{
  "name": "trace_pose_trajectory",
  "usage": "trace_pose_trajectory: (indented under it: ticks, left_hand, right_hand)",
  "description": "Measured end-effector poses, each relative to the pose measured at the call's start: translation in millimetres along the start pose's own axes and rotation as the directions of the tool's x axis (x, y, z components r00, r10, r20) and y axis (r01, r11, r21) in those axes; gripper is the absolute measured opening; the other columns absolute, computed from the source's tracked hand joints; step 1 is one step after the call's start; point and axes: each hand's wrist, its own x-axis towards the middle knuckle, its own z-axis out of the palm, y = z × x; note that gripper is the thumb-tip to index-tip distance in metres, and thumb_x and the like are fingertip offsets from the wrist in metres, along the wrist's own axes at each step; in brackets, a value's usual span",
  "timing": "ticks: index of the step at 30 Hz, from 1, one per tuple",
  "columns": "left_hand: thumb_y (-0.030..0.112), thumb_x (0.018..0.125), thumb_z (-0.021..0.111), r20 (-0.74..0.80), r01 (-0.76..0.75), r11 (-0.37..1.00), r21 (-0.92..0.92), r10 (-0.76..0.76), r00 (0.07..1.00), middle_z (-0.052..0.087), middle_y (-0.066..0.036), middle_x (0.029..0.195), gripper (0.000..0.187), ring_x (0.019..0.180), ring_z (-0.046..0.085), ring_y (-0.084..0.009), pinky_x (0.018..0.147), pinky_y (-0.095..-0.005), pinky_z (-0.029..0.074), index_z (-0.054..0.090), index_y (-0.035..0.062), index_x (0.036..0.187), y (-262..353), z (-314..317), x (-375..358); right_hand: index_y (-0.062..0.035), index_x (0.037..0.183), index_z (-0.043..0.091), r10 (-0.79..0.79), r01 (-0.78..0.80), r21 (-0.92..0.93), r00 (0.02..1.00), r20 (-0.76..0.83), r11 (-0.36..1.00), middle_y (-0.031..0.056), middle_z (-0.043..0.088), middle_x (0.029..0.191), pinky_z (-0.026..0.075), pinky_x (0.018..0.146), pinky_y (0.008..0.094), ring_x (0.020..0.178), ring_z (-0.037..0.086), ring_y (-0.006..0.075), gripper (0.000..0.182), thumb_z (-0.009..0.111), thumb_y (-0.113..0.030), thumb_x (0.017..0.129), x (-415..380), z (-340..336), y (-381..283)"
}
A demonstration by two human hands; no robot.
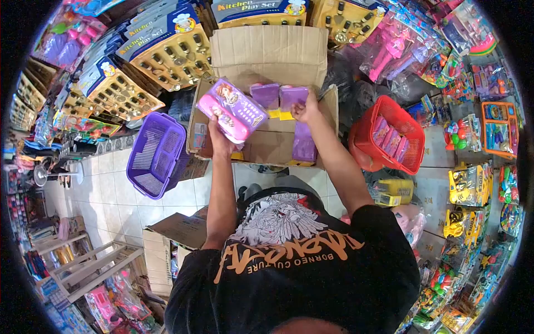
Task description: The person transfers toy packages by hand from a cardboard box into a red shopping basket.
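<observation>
My left hand grips a flat purple toy box with a cartoon figure and a pink rounded toy on its front, tilted over the left side of the open cardboard box. Inside the carton, smaller purple boxes with yellow edges stand along the back, one at the left and one at the right. Another purple box lies along the carton's right side. My right hand has its fingers curled at the near edge of the back right purple box.
A purple basket stands left of the carton. To the right is a red basket holding several pink packs. Kitchen play sets line the back. Packaged toys hang at the right, and a wooden rack stands lower left.
</observation>
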Motion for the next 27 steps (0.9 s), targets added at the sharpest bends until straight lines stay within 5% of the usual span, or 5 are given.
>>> trace_pose_trajectory:
  ticks: [3, 8, 14, 23, 27]
  left_hand:
    - [0.045, 0.084, 0.046, -0.02, 0.041, 0.997, 0.064, -0.04, 0.999, 0.047, -0.011, 0.124, 0.059, 0.111, 0.048, -0.0256, 0.097, -0.0402, 0.037, 0.037, 0.0064, 0.128, 0, 0, -6]
    - [0.045, 0.084, 0.048, 0.003, 0.019, 0.999, 0.04, -0.019, 1.0, 0.049, -0.011, 0.122, 0.06, 0.109, 0.05, -0.0253, 0.095, -0.0393, 0.039, 0.038, 0.0051, 0.128, -6, -1, -13]
    - [0.045, 0.085, 0.044, -0.029, -0.02, 0.999, 0.037, 0.021, 0.999, 0.047, -0.012, 0.123, 0.06, 0.111, 0.048, -0.0257, 0.097, -0.0399, 0.036, 0.037, 0.0039, 0.128, -1, 3, -26]
    - [0.045, 0.087, 0.043, -0.034, -0.024, 0.997, 0.067, 0.027, 0.999, 0.048, -0.01, 0.122, 0.056, 0.11, 0.049, -0.0243, 0.096, -0.0391, 0.037, 0.038, 0.0064, 0.127, 16, 10, -33]
    - [0.044, 0.088, 0.042, 0.06, 0.017, 1.0, -0.001, -0.017, 0.998, 0.049, -0.009, 0.122, 0.054, 0.11, 0.049, -0.0244, 0.096, -0.0393, 0.037, 0.04, 0.007, 0.127, 27, 13, -37]
  right_hand:
    - [-0.0126, 0.109, 0.046, 0.23, -0.212, 0.148, 0.966, -0.118, 0.966, 0.0063, 0.047, 0.091, 0.045, 0.061, 0.0353, 0.072, 0.048, 0.0185, 0.079, 0.041, -0.08, 0.067, 32, 2, 0]
    - [-0.0054, 0.122, 0.039, 0.211, -0.211, 0.03, 0.978, -0.001, 0.977, 0.0173, 0.052, 0.107, 0.05, 0.075, 0.0442, 0.089, 0.055, 0.0307, 0.091, 0.045, -0.078, 0.067, 42, 1, 0]
    - [-0.0065, 0.124, 0.034, 0.03, -0.044, -0.089, 0.988, -0.152, 0.995, 0.0216, 0.05, 0.106, 0.048, 0.075, 0.0545, 0.082, 0.057, 0.0346, 0.087, 0.047, -0.073, 0.07, 33, 16, 3]
    - [-0.0069, 0.101, 0.054, 0.074, -0.054, -0.113, 0.981, 0.177, 0.992, 0.0124, 0.058, 0.094, 0.052, 0.074, 0.0399, 0.083, 0.059, 0.0232, 0.036, 0.053, -0.028, 0.073, 3, -16, 8]
    - [-0.0152, 0.106, 0.048, -0.028, 0.043, -0.058, 0.97, 0.242, 0.997, 0.0095, 0.058, 0.092, 0.051, 0.075, 0.0385, 0.084, 0.058, 0.0224, 0.042, 0.062, -0.039, 0.074, -56, -28, 13]
